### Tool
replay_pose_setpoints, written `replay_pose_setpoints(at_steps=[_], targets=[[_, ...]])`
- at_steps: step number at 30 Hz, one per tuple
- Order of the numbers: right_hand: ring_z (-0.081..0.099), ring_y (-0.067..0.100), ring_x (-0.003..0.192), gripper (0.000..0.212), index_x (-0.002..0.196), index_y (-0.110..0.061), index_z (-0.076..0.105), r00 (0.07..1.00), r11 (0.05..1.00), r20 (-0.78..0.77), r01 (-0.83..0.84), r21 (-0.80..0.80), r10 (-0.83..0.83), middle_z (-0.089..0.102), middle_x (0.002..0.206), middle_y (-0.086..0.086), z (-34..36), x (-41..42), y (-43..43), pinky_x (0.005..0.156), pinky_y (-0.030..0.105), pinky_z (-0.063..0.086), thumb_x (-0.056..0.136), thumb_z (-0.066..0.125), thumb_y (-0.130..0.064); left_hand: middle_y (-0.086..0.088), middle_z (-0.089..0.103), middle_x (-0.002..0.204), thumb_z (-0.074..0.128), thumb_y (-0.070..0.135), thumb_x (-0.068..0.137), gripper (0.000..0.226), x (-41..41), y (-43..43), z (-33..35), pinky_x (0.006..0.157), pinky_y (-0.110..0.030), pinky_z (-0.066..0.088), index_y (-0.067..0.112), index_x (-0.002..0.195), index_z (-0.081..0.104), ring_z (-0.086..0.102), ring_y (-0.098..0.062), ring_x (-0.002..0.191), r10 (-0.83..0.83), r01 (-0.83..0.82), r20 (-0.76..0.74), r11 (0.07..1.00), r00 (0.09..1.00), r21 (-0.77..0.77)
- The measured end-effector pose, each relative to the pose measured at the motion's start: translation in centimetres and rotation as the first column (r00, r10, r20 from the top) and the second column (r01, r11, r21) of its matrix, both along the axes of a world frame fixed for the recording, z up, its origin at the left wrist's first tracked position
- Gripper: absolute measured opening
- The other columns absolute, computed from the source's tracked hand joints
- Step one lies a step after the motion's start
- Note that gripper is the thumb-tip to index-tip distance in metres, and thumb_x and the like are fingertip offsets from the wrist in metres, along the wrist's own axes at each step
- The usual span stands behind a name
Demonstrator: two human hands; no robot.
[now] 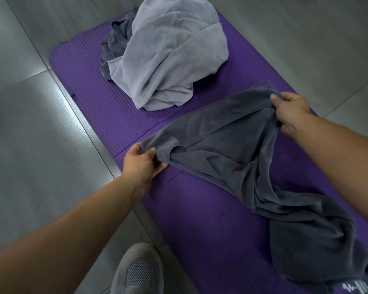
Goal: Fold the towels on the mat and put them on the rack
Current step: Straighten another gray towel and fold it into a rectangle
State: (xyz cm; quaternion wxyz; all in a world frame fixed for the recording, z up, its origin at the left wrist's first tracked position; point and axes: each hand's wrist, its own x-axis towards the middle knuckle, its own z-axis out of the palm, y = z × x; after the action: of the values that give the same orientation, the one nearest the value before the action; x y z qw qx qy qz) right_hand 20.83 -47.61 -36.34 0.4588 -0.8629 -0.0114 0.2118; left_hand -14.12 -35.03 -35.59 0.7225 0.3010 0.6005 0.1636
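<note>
Purple and ribbed, the mat (87,88) lies on grey tiles (30,128). A dark grey towel (232,149) stretches across the mat's near half, one edge lifted and its near end bunched on the mat. A pale grey towel (170,56) is heaped at the mat's far end. The left hand (140,164) pinches the dark towel's corner over the mat's left edge. The right hand (289,109) grips the other corner by the mat's right edge.

There are 3 towels: near dark towel (232,149), light towel (168,56), far dark towel (115,45); and 1 mat (87,88).
</note>
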Motion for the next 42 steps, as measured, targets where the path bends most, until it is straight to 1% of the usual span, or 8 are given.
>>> replay_pose_setpoints(at_steps=[6, 10, 15, 19, 22, 29, 34, 42], targets=[[0.068, 0.021, 0.105, 0.070, 0.122, -0.028, 0.064, 0.997, 0.990, 0.024, -0.070, -0.121, 0.074, 0.067, 0.123, -0.001, -0.5, 0.5, -0.5, 0.089, 0.039, 0.059, 0.064, 0.081, -0.064, 0.002, 0.064, 0.112, 0.051, -0.001, 0.088, 0.046, 0.1, 0.6, 1.1, 0.087, -0.027, 0.050, 0.020, 0.128, 0.057, 0.059, -0.024, 0.107, -0.261, 0.565, -0.591, 0.713, 0.763, 0.415], [0.070, 0.021, 0.081, 0.041, 0.106, -0.018, 0.064, 0.976, 0.958, -0.037, -0.216, -0.188, 0.213, 0.071, 0.107, 0.010, 2.7, -3.8, -4.3, 0.080, 0.044, 0.062, 0.082, 0.078, -0.049, -0.009, 0.043, 0.147, 0.059, 0.016, 0.087, 0.053, 2.2, -0.8, 2.8, 0.111, -0.052, 0.029, 0.023, 0.139, 0.052, 0.037, -0.032, 0.136, -0.213, 0.786, -0.764, 0.287, 0.610, 0.547], [0.067, 0.005, 0.078, 0.048, 0.086, -0.024, 0.074, 0.677, 0.655, -0.355, -0.729, -0.201, 0.645, 0.075, 0.086, -0.003, 6.0, -8.6, -12.7, 0.076, 0.028, 0.055, 0.061, 0.078, -0.066, 0.003, 0.062, 0.132, 0.063, 0.020, 0.096, 0.035, 8.7, -5.1, 2.8, 0.105, -0.031, 0.043, 0.022, 0.131, 0.063, 0.054, -0.014, 0.125, -0.778, 0.759, -0.574, -0.208, 0.254, 0.617], [0.059, -0.003, 0.099, 0.047, 0.093, -0.045, 0.063, 0.576, 0.434, -0.280, -0.790, -0.433, 0.768, 0.063, 0.101, -0.024, 4.3, -9.4, -18.3, 0.089, 0.026, 0.050, 0.062, 0.068, -0.080, 0.000, 0.055, 0.146, 0.075, 0.032, 0.087, 0.054, 13.9, -7.9, 1.3, 0.115, -0.035, 0.036, 0.022, 0.138, 0.061, 0.046, -0.017, 0.138, -0.741, 0.548, -0.663, -0.600, -0.105, 0.583], [0.057, 0.009, 0.101, 0.026, 0.096, -0.041, 0.064, 0.608, 0.464, -0.155, -0.725, -0.509, 0.779, 0.060, 0.100, -0.018, 2.9, -8.7, -20.8, 0.089, 0.028, 0.047, 0.078, 0.075, -0.057, 0.006, 0.068, 0.127, 0.072, 0.037, 0.088, 0.041, 16.7, -8.3, 0.2, 0.104, -0.034, 0.041, 0.025, 0.127, 0.068, 0.057, -0.015, 0.123, -0.620, 0.398, -0.771, -0.750, -0.146, 0.528], [0.042, 0.001, 0.055, 0.010, 0.087, -0.018, 0.064, 0.969, 0.969, 0.065, -0.231, -0.082, 0.237, 0.051, 0.063, -0.009, 3.5, -8.6, -23.4, 0.055, 0.014, 0.035, 0.096, 0.067, -0.021, 0.015, 0.068, 0.082, 0.064, 0.026, 0.098, 0.011, 21.8, -8.8, 0.7, 0.073, -0.011, 0.043, 0.019, 0.095, 0.073, 0.061, 0.006, 0.075, -0.870, 0.643, -0.492, -0.360, 0.029, 0.675], [0.061, 0.004, 0.071, 0.028, 0.090, -0.029, 0.063, 0.915, 0.863, -0.081, -0.400, -0.309, 0.396, 0.066, 0.079, -0.010, 6.2, -8.1, -24.4, 0.066, 0.024, 0.049, 0.081, 0.076, -0.052, 0.012, 0.059, 0.070, 0.059, 0.033, 0.099, 0.020, 24.2, -9.2, 0.0, 0.069, -0.028, 0.045, 0.024, 0.082, 0.064, 0.051, -0.004, 0.065, -0.890, 0.755, -0.446, -0.229, 0.093, 0.615], [0.052, 0.008, 0.061, 0.036, 0.075, -0.023, 0.052, 0.858, 0.701, -0.042, -0.446, -0.557, 0.512, 0.057, 0.066, -0.009, 7.9, -6.4, -29.2, 0.057, 0.032, 0.040, 0.083, 0.070, -0.054, 0.004, 0.059, 0.075, 0.056, 0.024, 0.101, 0.014, 24.5, -8.1, 1.1, 0.067, -0.016, 0.041, 0.018, 0.089, 0.056, 0.053, 0.001, 0.067, -0.759, 0.677, -0.649, -0.452, 0.049, 0.581]])
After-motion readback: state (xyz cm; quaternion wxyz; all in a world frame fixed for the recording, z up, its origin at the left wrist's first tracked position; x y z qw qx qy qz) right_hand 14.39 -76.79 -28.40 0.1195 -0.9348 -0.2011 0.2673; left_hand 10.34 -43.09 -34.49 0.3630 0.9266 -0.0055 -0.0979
